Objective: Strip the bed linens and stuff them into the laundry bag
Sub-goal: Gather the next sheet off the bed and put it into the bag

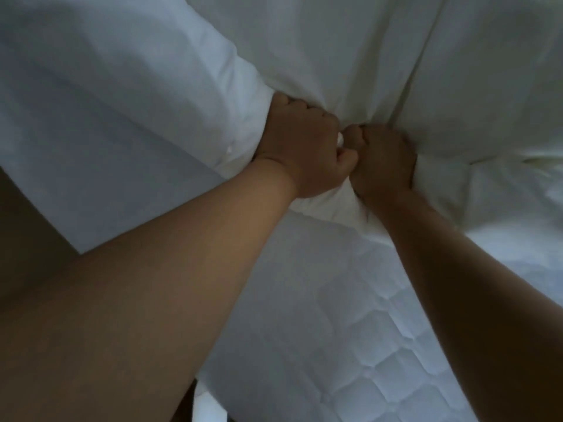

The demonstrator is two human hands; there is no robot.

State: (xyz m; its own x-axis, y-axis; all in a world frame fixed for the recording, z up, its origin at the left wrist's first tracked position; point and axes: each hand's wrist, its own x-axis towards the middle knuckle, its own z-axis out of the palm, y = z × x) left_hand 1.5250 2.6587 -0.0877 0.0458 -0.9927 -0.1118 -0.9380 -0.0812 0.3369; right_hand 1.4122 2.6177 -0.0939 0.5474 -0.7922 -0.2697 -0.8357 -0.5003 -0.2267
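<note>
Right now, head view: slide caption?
Left hand and right hand grip the bunched white sheet above the bared quilted mattress.

Sheet: white woven cloth, matt, smooth across its flat spans, creased into soft folds where bunched. Mattress: white quilted fabric, stitched in a diamond pattern, padded and dimpled, with a faint sheen on the raised cells.

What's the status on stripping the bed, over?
Left hand and right hand side by side, both gripping the bunched white sheet. Quilted mattress bare below the hands. Laundry bag not in view; nothing seen in the way.
</note>
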